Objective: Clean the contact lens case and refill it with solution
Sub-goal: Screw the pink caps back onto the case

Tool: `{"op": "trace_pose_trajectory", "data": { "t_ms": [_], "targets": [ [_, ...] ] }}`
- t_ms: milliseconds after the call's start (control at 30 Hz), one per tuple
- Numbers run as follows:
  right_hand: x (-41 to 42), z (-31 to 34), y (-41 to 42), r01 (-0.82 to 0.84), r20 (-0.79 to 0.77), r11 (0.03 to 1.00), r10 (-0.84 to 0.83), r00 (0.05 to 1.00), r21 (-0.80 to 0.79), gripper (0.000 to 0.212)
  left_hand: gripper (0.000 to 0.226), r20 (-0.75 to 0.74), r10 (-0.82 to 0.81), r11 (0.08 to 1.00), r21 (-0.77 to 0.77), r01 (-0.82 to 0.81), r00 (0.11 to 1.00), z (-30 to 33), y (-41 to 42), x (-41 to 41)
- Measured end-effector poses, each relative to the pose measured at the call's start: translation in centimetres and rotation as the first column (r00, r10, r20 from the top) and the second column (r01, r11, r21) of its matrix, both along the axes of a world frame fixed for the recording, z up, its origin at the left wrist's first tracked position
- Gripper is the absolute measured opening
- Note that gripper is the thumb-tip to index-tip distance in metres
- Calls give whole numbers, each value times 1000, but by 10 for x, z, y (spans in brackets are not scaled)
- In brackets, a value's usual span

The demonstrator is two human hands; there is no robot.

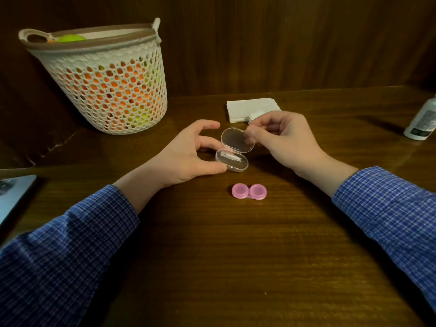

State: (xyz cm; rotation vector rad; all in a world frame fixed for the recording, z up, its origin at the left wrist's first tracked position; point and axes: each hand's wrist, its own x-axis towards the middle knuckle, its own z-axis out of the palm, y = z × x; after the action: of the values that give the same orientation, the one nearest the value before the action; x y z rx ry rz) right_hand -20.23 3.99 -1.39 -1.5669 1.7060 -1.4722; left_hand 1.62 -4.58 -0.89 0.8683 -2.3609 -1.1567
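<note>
A pink contact lens case (249,191) with both round caps on lies on the wooden table, near me and apart from both hands. Just beyond it stands a small clear plastic box (232,161) with a white item inside. My left hand (188,154) grips the box's base between thumb and fingers. My right hand (283,140) pinches the edge of its raised clear lid (237,140). A white solution bottle (422,121) stands at the far right edge.
A white mesh basket (106,90) holding orange and yellow-green things stands at the back left. Folded white tissues (250,108) lie behind my hands. A grey flat device (14,192) sits at the left edge. Dark wooden walls close off the back.
</note>
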Motion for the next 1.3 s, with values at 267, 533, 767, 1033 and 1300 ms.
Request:
{"op": "trace_pose_trajectory", "data": {
  "t_ms": [267, 533, 767, 1033, 1300],
  "targets": [
    [-1, 7, 72, -297, -302, 955, 286, 909, 9, 18, 91, -3, 10, 1000, 6, -10, 1000, -2, -2, -2],
    [3, 1, 78, -354, -453, 910, 414, 790, 214, 14, 91, 55, -38, 999, -33, 40, 998, -5, -2, -5],
    [-7, 2, 70, -254, -227, 965, 260, 938, 57, 19, 87, 58, -65, 996, -65, 68, 996, -5, 0, -5],
    [3, -4, 53, -187, -403, 978, 211, 891, 97, 19, 89, 46, -39, 994, -101, 43, 998, -5, 4, -7],
    [8, -8, 43, -158, -525, 984, 175, 833, 77, 19, 88, 53, -43, 994, -96, 48, 998, -5, 5, -7]
  ]
}}
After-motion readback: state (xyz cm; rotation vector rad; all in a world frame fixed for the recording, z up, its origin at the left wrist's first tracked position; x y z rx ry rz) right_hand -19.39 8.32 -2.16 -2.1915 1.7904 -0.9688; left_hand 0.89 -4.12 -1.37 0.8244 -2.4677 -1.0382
